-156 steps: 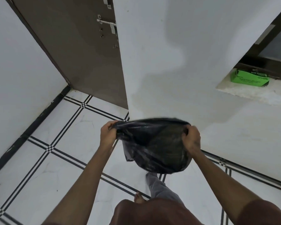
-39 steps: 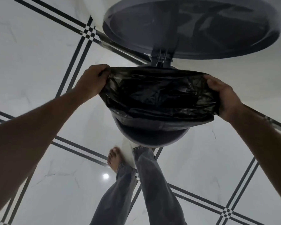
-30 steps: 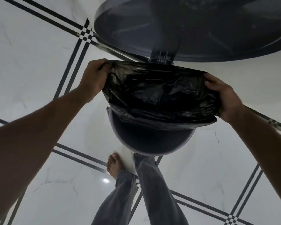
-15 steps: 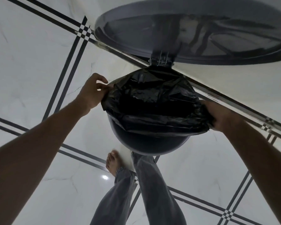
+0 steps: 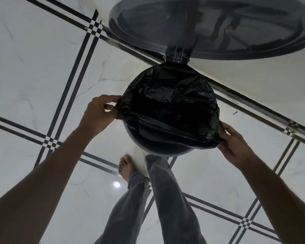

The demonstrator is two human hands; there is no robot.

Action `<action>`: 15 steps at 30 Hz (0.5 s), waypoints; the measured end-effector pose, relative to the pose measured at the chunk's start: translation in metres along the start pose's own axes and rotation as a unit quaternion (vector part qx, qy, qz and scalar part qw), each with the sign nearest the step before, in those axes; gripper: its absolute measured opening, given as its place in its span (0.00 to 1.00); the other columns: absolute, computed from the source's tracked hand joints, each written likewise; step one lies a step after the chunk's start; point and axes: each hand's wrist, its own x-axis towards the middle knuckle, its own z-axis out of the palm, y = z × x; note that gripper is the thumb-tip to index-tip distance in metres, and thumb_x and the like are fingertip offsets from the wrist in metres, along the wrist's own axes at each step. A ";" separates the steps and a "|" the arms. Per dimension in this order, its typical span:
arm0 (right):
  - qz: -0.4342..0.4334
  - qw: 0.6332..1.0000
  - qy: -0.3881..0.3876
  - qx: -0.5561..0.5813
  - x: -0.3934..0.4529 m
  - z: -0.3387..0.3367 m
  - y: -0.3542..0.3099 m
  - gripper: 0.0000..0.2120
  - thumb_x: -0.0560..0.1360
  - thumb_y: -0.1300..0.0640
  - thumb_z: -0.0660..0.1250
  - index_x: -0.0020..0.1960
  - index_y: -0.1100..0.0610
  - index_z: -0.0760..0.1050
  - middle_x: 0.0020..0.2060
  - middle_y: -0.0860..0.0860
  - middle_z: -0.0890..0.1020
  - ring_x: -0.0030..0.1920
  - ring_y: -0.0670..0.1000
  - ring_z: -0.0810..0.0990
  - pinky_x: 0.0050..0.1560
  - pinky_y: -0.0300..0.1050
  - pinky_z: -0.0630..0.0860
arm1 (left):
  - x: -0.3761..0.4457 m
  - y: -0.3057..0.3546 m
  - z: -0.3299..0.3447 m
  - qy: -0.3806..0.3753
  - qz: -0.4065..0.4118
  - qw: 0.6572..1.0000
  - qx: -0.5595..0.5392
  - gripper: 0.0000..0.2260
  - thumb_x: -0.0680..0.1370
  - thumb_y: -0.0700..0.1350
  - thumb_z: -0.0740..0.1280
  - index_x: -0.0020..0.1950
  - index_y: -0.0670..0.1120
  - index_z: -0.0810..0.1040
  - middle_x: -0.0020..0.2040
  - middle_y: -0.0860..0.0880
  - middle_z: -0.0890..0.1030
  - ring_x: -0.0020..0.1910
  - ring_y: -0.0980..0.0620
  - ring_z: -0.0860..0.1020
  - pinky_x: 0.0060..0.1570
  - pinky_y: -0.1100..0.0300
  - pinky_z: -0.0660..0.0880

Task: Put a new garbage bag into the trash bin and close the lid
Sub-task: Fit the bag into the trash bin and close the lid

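A black garbage bag [image 5: 169, 104] is spread over the mouth of a round dark trash bin [image 5: 158, 147], with its far edge stretched around the rim by the hinge. The near part of the bin's rim still shows bare below the bag's hem. My left hand [image 5: 99, 114] pinches the bag's edge at the bin's left side. My right hand [image 5: 233, 140] grips the bag's corner at the lower right of the rim. The bin's round lid [image 5: 209, 25] stands open behind it, underside facing me.
The bin stands on white marble floor tiles [image 5: 33, 71] with black stripe borders, close to a white wall [image 5: 253, 81]. My legs in grey trousers [image 5: 165, 191] and a bare foot [image 5: 126, 167] stand right in front of the bin.
The bag has come down from above the bin onto its mouth and its far edge now wraps the rim. Both hands moved down and outward along the rim.
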 end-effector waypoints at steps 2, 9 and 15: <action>0.010 1.000 0.001 0.023 -0.011 0.000 0.010 0.13 0.73 0.66 0.68 0.56 0.55 0.77 0.47 0.51 0.86 0.44 0.48 0.84 0.40 0.37 0.79 | -0.008 0.001 0.000 -0.007 0.010 1.000 0.026 0.21 0.73 0.34 0.70 0.56 0.60 0.79 0.54 0.54 0.80 0.38 0.57 0.81 0.43 0.61 0.80; 0.064 0.995 -0.022 -0.075 -0.042 0.004 0.038 0.15 0.77 0.72 0.63 0.40 0.54 0.69 0.35 0.49 0.83 0.38 0.48 0.82 0.38 0.41 0.76 | -0.024 -0.003 0.003 -0.057 -0.056 0.995 0.055 0.28 0.70 0.42 0.75 0.65 0.65 0.74 0.45 0.53 0.82 0.36 0.51 0.84 0.46 0.50 0.81; 0.110 0.988 0.019 -0.108 -0.034 0.014 0.041 0.08 0.78 0.70 0.64 0.45 0.59 0.73 0.34 0.54 0.75 0.23 0.45 0.70 0.20 0.34 0.60 | -0.039 -0.008 0.024 0.105 -0.107 0.987 0.064 0.18 0.74 0.50 0.71 0.58 0.50 0.66 0.42 0.53 0.79 0.38 0.49 0.81 0.38 0.54 0.76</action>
